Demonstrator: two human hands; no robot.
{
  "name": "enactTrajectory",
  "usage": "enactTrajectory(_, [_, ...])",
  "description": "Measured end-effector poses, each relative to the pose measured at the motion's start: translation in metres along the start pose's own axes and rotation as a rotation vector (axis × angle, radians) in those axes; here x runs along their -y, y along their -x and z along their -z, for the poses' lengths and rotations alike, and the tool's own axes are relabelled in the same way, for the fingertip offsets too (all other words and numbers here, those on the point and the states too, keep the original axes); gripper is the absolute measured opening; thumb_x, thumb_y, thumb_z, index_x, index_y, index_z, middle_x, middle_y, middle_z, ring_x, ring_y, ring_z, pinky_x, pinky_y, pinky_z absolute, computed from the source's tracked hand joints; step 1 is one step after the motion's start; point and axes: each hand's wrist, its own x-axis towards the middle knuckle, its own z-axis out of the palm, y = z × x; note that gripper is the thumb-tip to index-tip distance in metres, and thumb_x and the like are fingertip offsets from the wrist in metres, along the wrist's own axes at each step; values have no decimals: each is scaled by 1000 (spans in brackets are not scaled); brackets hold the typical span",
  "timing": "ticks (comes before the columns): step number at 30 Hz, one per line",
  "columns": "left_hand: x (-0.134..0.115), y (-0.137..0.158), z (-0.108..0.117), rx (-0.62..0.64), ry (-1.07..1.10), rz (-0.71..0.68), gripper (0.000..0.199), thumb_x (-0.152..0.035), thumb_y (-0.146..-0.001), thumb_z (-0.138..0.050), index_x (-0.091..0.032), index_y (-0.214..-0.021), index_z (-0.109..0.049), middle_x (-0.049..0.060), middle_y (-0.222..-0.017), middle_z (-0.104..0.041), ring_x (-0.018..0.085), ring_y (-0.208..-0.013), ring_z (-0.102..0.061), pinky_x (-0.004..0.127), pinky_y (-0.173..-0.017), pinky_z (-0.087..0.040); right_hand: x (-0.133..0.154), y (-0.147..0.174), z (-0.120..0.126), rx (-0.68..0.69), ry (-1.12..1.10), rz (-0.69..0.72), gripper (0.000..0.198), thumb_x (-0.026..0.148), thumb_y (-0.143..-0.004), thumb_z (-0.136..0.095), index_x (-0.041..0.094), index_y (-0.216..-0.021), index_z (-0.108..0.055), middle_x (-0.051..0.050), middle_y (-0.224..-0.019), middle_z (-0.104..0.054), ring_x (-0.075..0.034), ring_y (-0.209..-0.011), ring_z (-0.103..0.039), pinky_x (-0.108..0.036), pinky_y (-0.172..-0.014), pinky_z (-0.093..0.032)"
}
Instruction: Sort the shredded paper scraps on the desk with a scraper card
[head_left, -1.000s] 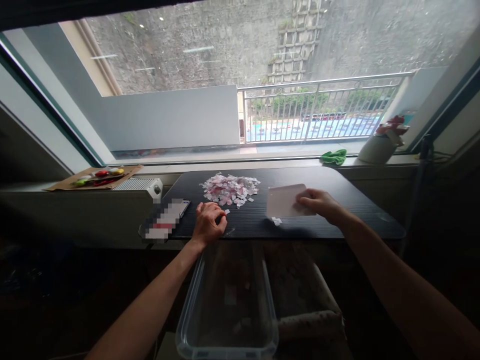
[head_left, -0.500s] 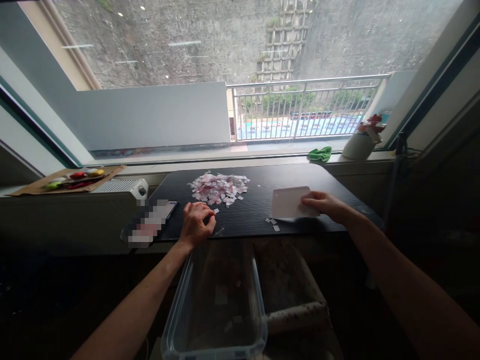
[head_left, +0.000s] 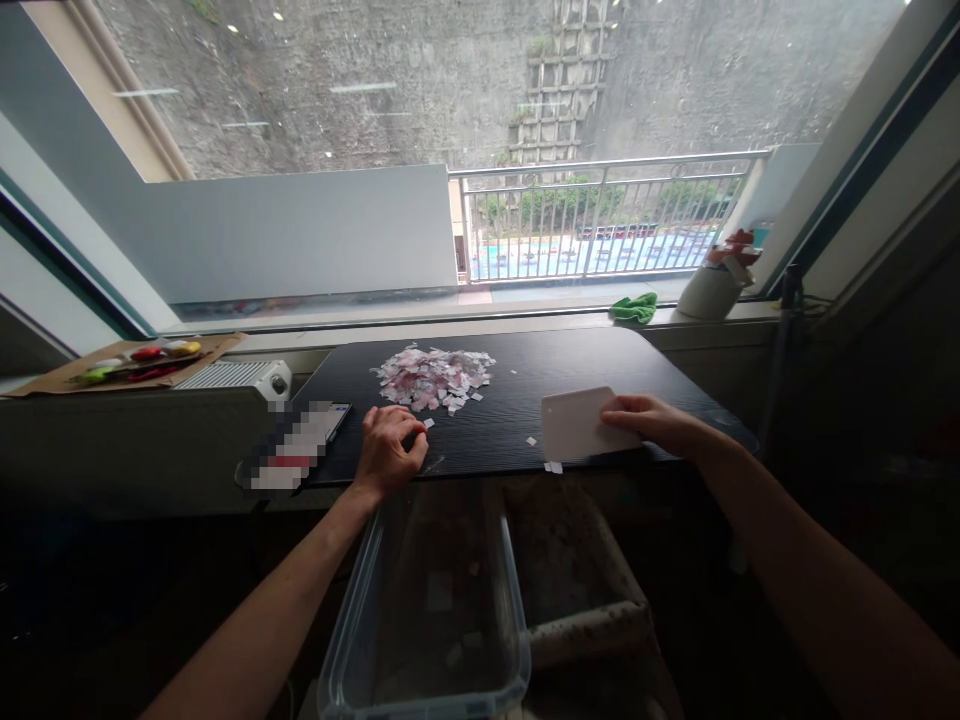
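My right hand [head_left: 652, 422] grips a thin white plastic scraper [head_left: 574, 425] with rounded corners, held tilted at the table's front edge. Two small white paper pieces [head_left: 553, 467] lie at that edge just below the scraper, and another single piece [head_left: 531, 441] is to its left. My left hand [head_left: 391, 445] rests on the black table [head_left: 495, 440] with its fingers curled in, and I see nothing held in them. By its index finger lies a white scrap [head_left: 428, 422]. Behind it spreads a heap of pinkish-white paper bits [head_left: 435, 378].
Below the front edge stands a clear plastic bin [head_left: 521, 640] with a few scraps inside, beside a dirty pale-rimmed container [head_left: 589, 625]. A phone [head_left: 307, 445] lies at the table's left. On the sill are a green cloth [head_left: 634, 309] and a spray bottle [head_left: 709, 290].
My right hand has brought the scraper closer to the table's front edge, and two paper pieces have shifted to that edge. My left hand stays in place.
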Motion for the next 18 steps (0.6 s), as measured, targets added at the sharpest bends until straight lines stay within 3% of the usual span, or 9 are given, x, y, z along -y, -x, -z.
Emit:
enactTrajectory(5, [1, 0, 0, 3, 3, 1, 16, -27, -76, -52, -23, -70, -67, 4, -83, -70, 27, -104, -59, 52, -106, -30, 6, 5, -2, 1, 11, 48, 28, 33, -61, -79, 16, -82, -70, -4, -75, -74, -16, -63, -66, -26, -59, -52])
enactTrajectory(11, [0, 0, 0, -4, 6, 4, 17, -26, -75, -52, -23, -70, -67, 4, -82, -70, 27, -103, -60, 52, -106, -30, 13, -10, -19, -196, -31, 108, 10, 21, -69, -71, 17, -78, -68, -3, -72, -74, -15, -63, -66, -24, -59, -53])
enactTrajectory(18, [0, 0, 1, 5, 15, 5, 16, -27, -75, -53, -23, -71, -68, 5, -83, -70, 28, -103, -59, 52, -106, -30, 4, -12, -16, -63, -10, 88, 12, 24, -69, -73, 17, -78, -70, -3, -73, -75, -15, -61, -67, -23, -56, -54])
